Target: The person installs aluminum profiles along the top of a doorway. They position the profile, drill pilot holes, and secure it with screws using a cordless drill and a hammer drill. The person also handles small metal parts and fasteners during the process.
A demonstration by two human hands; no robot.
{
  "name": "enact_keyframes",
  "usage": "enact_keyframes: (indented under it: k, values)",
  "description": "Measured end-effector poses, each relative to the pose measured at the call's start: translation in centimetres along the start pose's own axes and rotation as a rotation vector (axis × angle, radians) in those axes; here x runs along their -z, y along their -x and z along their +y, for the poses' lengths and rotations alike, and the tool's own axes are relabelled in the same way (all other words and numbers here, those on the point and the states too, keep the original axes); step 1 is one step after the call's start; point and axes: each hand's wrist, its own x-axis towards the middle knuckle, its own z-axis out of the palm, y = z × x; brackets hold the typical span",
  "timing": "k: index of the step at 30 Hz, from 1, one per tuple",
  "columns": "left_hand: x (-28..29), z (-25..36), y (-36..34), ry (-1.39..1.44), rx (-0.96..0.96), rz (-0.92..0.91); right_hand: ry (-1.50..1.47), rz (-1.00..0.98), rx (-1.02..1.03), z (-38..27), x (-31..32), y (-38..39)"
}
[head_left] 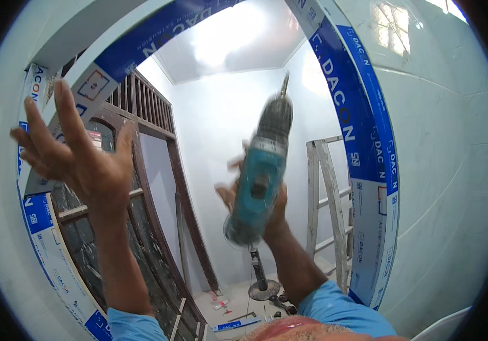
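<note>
My right hand (pixel 255 204) grips a teal and black cordless drill (pixel 264 165), which points upward with a bit (pixel 284 85) in its chuck; the drill is slightly blurred. My left hand (pixel 85 148) is raised with fingers spread and holds nothing, in front of the upper left part of a frame (pixel 122 54) covered in blue and white film; whether it touches that frame I cannot tell. The frame's right upright (pixel 337 96) rises to the right of the drill, and its left upright (pixel 68 256) runs down behind my left arm.
A dark wooden door (pixel 153 250) with slatted transom (pixel 144 102) stands at the left. A ladder (pixel 323 199) leans inside the white room. A round-based stand (pixel 264 292), a short film-covered strip (pixel 233 325) and small items lie or stand on the tiled floor. A tiled wall (pixel 437 199) is at right.
</note>
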Motion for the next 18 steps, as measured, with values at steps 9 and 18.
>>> enact_keyframes:
  k: [9, 18]
  values:
    - [-9.3, -7.1, -3.4, -0.193, -0.048, 0.001, 0.393, 0.265, 0.568, 1.3, -3.8, -24.3]
    - [-15.4, -11.5, -6.3, -0.114, -0.078, 0.033, 0.358, -0.008, 0.133, -1.9, -6.9, -28.4]
